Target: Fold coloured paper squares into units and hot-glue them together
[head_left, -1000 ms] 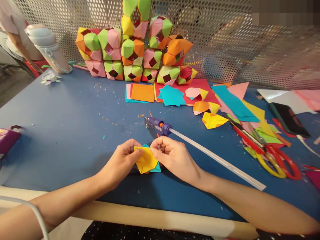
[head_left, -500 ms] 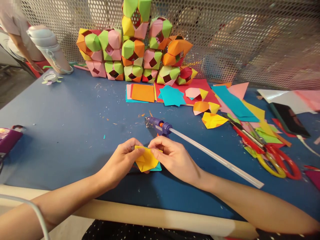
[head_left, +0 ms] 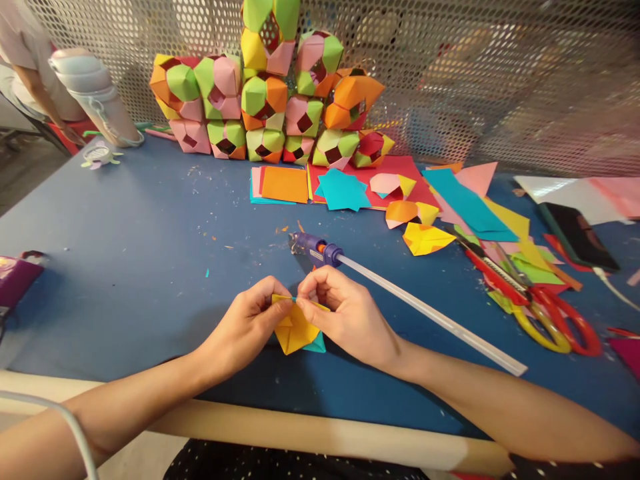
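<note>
Between my hands, near the front edge of the table, is a folded yellow and blue paper piece [head_left: 297, 331]. My left hand [head_left: 254, 315] pinches its upper left edge between thumb and fingers. My right hand [head_left: 345, 308] pinches the same upper edge, close beside the left fingertips. The yellow side faces me, and a blue corner shows at the lower right. Just beyond my right hand lies a purple glue gun [head_left: 316, 248] with a long clear glue stick [head_left: 430, 313] sticking out of its back; its handle is partly hidden.
Folded paper balls [head_left: 265, 103] stand stacked along the perforated metal screen. Paper squares [head_left: 284, 185], yellow folded paper [head_left: 426, 239], scissors [head_left: 565, 321], a red cutter [head_left: 495, 270] and a phone [head_left: 577, 233] lie to the right. A bottle [head_left: 97, 100] and a purple item [head_left: 17, 283] are at left.
The paper piece has tilted and dropped slightly, showing more of its yellow face. My fingertips have come closer together on its upper edge.
</note>
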`<state>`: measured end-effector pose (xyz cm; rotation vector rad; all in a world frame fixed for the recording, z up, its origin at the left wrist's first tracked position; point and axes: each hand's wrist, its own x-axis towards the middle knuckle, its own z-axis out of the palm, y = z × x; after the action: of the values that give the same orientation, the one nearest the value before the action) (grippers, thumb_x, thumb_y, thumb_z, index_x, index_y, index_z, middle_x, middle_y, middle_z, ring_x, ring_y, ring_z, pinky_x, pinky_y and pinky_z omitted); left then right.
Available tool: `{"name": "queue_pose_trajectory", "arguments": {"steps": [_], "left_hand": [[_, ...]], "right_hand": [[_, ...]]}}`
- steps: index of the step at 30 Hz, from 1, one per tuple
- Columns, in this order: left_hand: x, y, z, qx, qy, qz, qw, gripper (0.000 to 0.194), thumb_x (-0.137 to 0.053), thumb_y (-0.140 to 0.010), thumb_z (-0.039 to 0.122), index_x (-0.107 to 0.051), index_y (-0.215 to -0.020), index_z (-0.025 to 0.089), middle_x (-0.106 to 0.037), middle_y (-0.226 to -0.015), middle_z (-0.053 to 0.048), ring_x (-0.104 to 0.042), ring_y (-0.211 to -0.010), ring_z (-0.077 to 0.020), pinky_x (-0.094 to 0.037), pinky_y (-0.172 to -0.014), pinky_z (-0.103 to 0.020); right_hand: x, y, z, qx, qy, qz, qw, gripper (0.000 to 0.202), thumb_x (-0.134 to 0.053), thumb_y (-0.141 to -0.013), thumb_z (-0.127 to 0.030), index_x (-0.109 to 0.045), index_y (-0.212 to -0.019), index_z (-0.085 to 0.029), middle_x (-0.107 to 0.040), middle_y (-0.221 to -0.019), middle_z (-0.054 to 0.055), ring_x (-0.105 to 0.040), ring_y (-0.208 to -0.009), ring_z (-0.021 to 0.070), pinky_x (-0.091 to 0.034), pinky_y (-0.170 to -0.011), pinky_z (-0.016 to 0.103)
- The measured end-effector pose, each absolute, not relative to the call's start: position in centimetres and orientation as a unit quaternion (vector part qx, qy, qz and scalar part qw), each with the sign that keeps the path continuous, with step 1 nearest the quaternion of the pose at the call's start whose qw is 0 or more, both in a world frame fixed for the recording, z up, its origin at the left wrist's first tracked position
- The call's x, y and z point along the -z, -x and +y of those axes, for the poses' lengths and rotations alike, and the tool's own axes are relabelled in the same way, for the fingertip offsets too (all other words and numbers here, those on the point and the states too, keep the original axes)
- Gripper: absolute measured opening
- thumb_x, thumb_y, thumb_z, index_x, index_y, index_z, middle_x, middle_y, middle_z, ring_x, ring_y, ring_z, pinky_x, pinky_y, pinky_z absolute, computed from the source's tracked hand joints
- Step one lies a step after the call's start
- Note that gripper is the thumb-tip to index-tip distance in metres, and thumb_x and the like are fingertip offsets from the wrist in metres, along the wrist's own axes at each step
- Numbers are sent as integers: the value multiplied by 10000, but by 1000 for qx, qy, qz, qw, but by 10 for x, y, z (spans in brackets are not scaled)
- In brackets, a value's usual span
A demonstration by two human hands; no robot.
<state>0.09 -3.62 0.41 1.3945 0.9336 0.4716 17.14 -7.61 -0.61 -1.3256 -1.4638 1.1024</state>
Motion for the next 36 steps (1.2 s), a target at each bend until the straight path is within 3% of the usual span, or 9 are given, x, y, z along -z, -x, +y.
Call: {"name": "queue_pose_trajectory", "arguments": {"steps": [11,19,25,29,33,36], "left_hand": [[-4,-2,-35,-193,-653,399,614,126,-475,-842,279,-547,-831,176,-489,-619,44,-424,-558,-84,-348,-509,-181],[-4,4,-34,-225,-678,442,542,112,-462,-844,269,-503,-781,187,-461,-566,51,-396,-494,-77,-304,-454,-181],[4,0,-35,-215,-689,421,550,61,-496,-803,235,-499,-772,183,-436,-568,60,-380,-511,-73,-296,-464,-182],[4,-2,-36,-203,-698,390,565,74,-517,-779,216,-478,-729,178,-384,-559,71,-316,-528,-68,-276,-472,-181],[1,-2,-36,-207,-687,391,577,67,-510,-771,198,-477,-717,177,-351,-526,81,-281,-505,-66,-247,-453,-182],[0,-2,-35,-225,-679,394,577,63,-521,-757,188,-480,-712,174,-445,-583,61,-340,-518,-66,-282,-467,-182]], "right_hand": [[14,-170,-80,-335,517,-658,433,120,-545,-801,-139,-477,-872,-206,-558,-803,-1,-572,-723,112,-497,-673,247],[8,-170,-79,-438,487,-594,468,162,-542,-854,-235,-494,-1001,-186,-596,-918,44,-597,-810,125,-525,-703,256],[11,-168,-78,-322,501,-654,465,129,-551,-796,-121,-513,-898,-189,-588,-782,0,-580,-713,105,-510,-668,232],[11,-168,-78,-221,462,-732,450,144,-503,-802,-74,-517,-884,-191,-595,-797,6,-578,-714,102,-500,-669,225],[10,-169,-77,-203,449,-745,450,148,-490,-819,-74,-509,-886,-205,-592,-799,1,-574,-715,103,-500,-665,226],[10,-170,-77,-222,447,-744,444,147,-502,-844,-106,-508,-953,-204,-597,-861,15,-590,-793,112,-509,-727,237]]}}
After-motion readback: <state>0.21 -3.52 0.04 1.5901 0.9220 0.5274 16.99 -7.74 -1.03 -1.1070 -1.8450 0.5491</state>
